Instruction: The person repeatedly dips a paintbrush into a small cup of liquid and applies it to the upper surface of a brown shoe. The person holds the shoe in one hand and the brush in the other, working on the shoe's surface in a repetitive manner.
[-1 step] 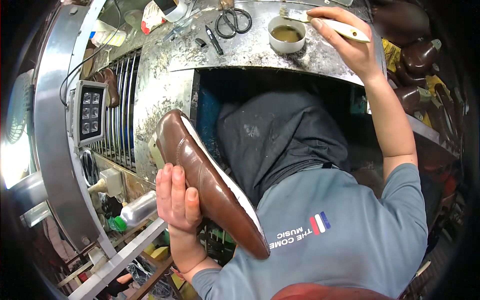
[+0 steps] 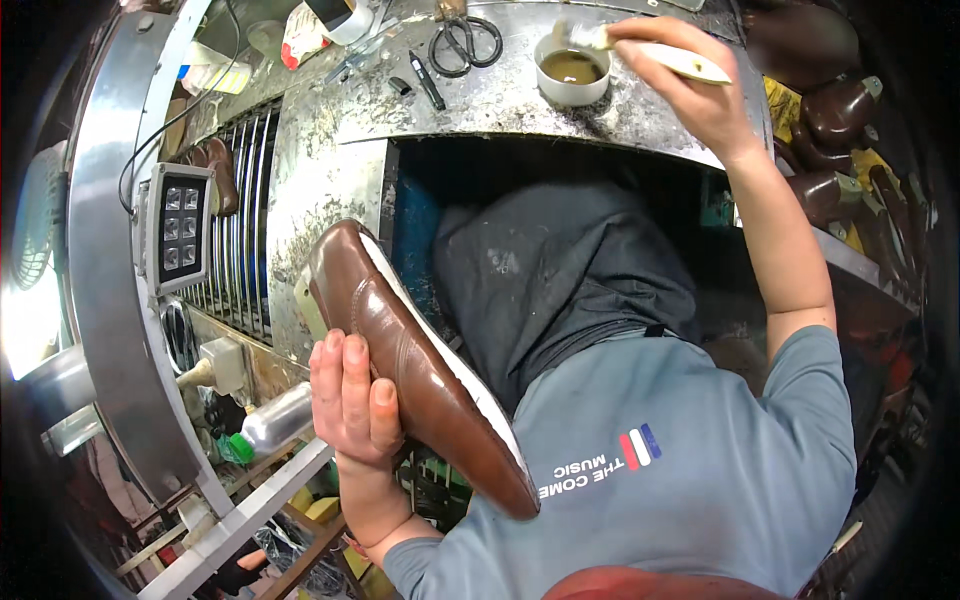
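Presently, your left hand (image 2: 352,405) grips the shoe (image 2: 415,365), fingers pressed to its upper, beside your trousers (image 2: 570,270); your right hand (image 2: 695,85) pinches the brush (image 2: 685,62), bristles blurred near the cup (image 2: 572,94) on the bench (image 2: 460,115).

Stained metal wkbench (image 2: 480,112): blk scissors (image 2: 468,42), blk pen (image 2: 427,80) w/ cap (image 2: 400,86) beside, wht bowl (image 2: 572,92).

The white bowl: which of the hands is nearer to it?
Right. The right hand, holding the brush, is just right of the white bowl; the left hand is farther off, lower left, holding the shoe.
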A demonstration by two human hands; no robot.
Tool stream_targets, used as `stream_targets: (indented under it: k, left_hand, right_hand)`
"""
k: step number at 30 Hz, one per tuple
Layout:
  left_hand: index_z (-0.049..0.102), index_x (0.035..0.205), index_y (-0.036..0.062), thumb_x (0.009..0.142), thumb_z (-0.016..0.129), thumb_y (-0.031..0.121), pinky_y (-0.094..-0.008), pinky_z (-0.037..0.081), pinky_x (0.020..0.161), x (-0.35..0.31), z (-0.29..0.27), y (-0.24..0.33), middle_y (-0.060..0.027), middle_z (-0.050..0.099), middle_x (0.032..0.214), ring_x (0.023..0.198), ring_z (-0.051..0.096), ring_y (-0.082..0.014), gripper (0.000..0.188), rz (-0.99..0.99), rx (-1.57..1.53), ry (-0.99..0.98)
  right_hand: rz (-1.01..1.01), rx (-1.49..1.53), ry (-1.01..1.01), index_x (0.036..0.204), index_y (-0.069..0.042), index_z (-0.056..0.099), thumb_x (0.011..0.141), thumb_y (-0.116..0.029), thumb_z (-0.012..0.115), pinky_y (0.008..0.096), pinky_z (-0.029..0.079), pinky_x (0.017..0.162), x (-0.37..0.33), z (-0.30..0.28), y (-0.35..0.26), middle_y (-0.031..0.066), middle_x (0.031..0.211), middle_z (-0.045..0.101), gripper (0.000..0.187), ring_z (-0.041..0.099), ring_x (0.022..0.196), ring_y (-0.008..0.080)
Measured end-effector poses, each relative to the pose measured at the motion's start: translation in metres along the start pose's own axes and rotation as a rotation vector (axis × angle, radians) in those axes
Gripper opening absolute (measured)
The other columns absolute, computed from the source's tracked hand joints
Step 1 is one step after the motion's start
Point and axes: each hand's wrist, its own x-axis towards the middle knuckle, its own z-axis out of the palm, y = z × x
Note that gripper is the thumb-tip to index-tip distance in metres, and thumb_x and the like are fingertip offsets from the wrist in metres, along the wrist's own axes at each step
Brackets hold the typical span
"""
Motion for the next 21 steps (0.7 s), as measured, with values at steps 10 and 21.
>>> stream_targets:
  k: [10, 21]
  left_hand:
    - [0.035, 0.145, 0.0164, 0.106, 0.043, 0.017, -0.0589, 0.051, 0.100, 0.008, -0.007, -0.003, -0.0191, 0.055, 0.140, 0.123, 0.059, -0.0433, 0.039, 0.068, 0.002, -0.066]
    - [0.030, 0.146, 0.0135, 0.107, 0.041, 0.014, -0.0589, 0.049, 0.103, 0.019, -0.013, 0.000, -0.0198, 0.055, 0.139, 0.124, 0.058, -0.0430, 0.040, 0.136, 0.023, -0.089]
  right_hand:
    - [0.197, 0.545, -0.231, 0.105, -0.001, 0.075, 0.088, -0.015, 0.077, 0.0261, 0.055, 0.082, -0.017, 0.021, -0.059, 0.0089, 0.099, 0.075, 0.023, 0.070, 0.091, 0.0128]
    - [-0.168, 0.742, -0.143, 0.095, 0.002, 0.074, 0.086, -0.013, 0.079, 0.0274, 0.055, 0.061, -0.002, 0.069, -0.103, 0.0095, 0.081, 0.074, 0.018, 0.070, 0.066, 0.0145]
